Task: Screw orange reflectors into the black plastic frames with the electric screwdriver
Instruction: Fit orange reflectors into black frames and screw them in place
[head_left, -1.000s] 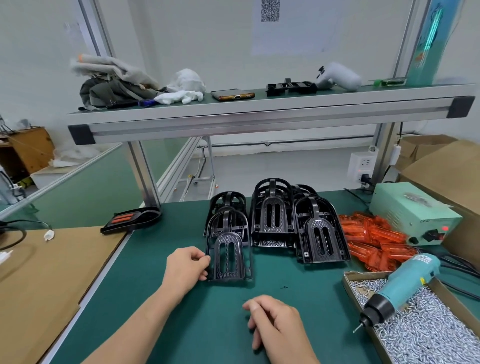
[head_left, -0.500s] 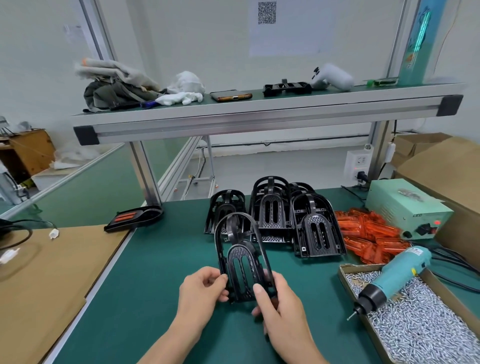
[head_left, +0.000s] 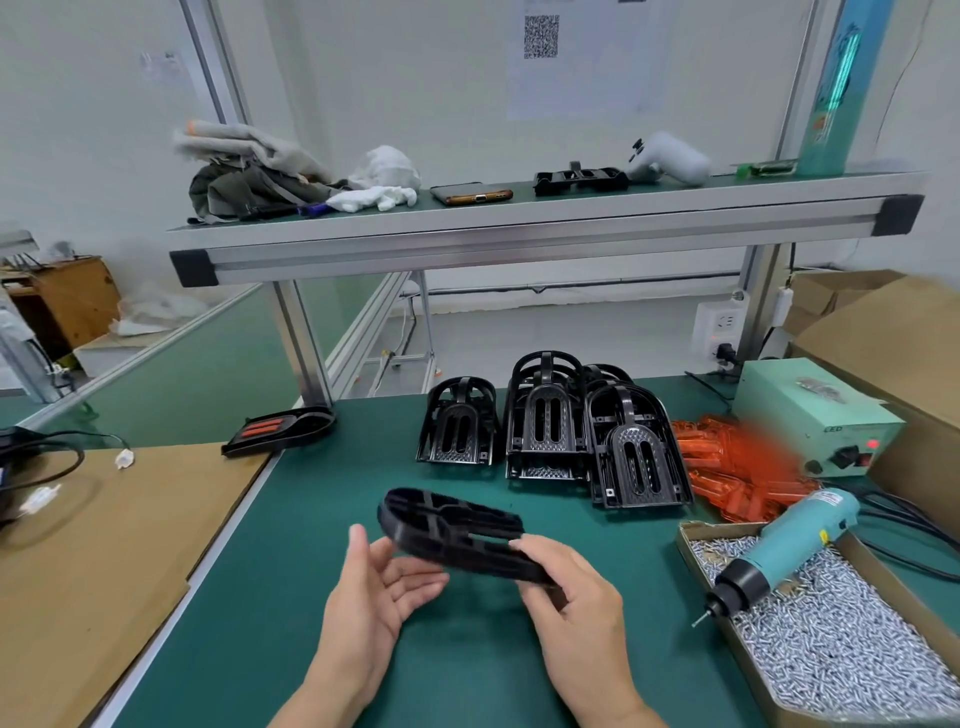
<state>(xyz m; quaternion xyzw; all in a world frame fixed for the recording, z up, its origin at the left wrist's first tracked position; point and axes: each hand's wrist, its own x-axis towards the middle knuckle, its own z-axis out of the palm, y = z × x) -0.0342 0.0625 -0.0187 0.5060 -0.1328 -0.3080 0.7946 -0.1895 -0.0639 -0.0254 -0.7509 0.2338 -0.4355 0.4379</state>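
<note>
The right hand (head_left: 576, 597) holds one black frame (head_left: 449, 530) in the air above the green bench (head_left: 291, 597). Its fingers and thumb are curled around the near right end of this frame. The frame lies almost flat, and its rounded end points to the left and away from the person. The left hand (head_left: 374, 592) is spread wide under the left part of the frame, with the palm turned up, the fingers straight and the thumb raised. Whether its fingers touch the frame, I cannot tell.

Behind the hands, in the middle of the bench, the other black frames (head_left: 545, 431) stand in several stacks close together. Just to the right of them lies a heap of orange reflectors (head_left: 737, 473), partly blurred. Near the right edge of the bench a cardboard box (head_left: 693, 551) is full of small silver screws (head_left: 841, 639). The electric screwdriver (head_left: 779, 556) lies on the screws, and its bit sticks out over the left wall of the box. Behind the reflectors stands a pale green power unit (head_left: 815, 421) with a red lamp lit.

At the far left corner of the bench lies a frame with orange strips (head_left: 280, 431), flat, well apart from the stacks. A brown cardboard sheet (head_left: 104, 545) covers the surface to the left. On the shelf (head_left: 519, 223) above lie some cloth, white gloves and a phone.
</note>
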